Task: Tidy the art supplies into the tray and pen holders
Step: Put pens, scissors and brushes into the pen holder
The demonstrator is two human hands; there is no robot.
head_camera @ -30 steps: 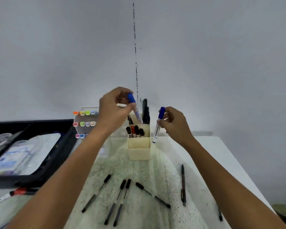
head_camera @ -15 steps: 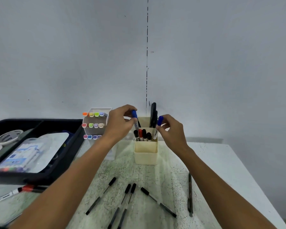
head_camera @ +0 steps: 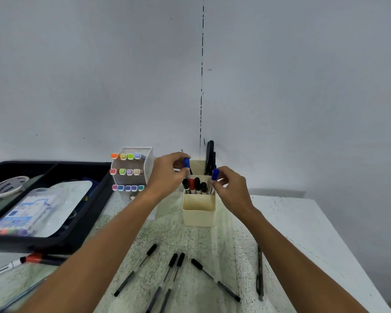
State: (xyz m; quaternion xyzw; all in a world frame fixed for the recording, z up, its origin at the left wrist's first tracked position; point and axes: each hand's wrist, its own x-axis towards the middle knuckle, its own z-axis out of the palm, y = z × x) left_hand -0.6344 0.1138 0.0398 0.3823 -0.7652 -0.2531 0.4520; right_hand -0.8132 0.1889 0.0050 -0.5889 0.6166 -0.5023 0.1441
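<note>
The left hand [head_camera: 167, 175] pinches a blue-capped marker [head_camera: 186, 164] over the cream pen holder [head_camera: 198, 211]. The right hand [head_camera: 231, 188] pinches another blue-capped marker [head_camera: 215, 175] at the holder's right edge. Black pens [head_camera: 176, 267] lie on the bench [head_camera: 291, 222].

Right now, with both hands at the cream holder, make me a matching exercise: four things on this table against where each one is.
Things
1. left hand
2. right hand
3. red-capped marker
4. dark pen

Places
A. lying alone on the table, right of the right forearm
B. lying in front of the black tray
C. pinching a blue-capped marker at the right side of the cream pen holder
D. pinching a blue-capped marker at the left side of the cream pen holder

Pairs: 1-D, 2-C, 3-B, 4-A
</note>
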